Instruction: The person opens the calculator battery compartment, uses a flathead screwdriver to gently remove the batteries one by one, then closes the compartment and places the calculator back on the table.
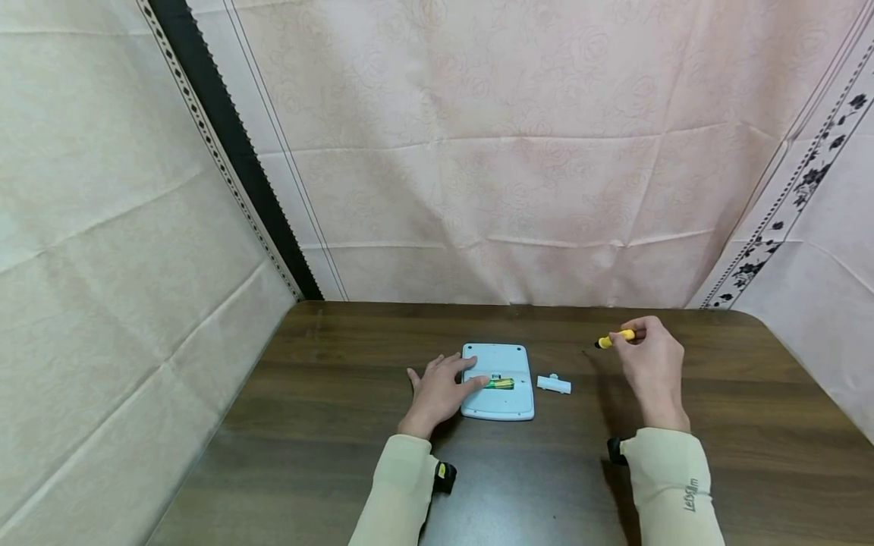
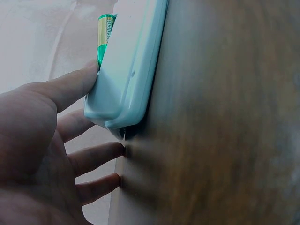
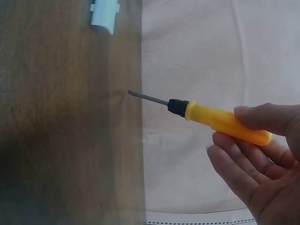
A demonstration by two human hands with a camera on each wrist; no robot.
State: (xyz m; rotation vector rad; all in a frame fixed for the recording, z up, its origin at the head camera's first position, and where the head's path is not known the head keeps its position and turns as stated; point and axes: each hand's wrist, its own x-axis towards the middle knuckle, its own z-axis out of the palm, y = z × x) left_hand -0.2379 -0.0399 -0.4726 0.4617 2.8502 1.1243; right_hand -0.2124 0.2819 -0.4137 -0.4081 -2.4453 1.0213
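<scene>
A flat light-blue device [image 1: 497, 406] with rounded corners lies on the table, its battery compartment uncovered. A green-and-gold battery [image 1: 503, 384] shows in that compartment. My left hand [image 1: 439, 393] rests at the device's left side with fingers spread. Its thumb reaches over the top face to the battery's end, and the index finger lies along the far left corner. Off to the right, my right hand [image 1: 652, 365] pinches the yellow handle of a screwdriver [image 3: 220, 122] between thumb and fingers. The screwdriver's thin metal shaft points left, above the table.
A small light-blue battery cover [image 1: 554, 384] lies just right of the device. The brown wooden table [image 1: 328, 470] ends at the back against a hanging pale cloth [image 1: 532, 197]. More cloth hangs at the left and right sides.
</scene>
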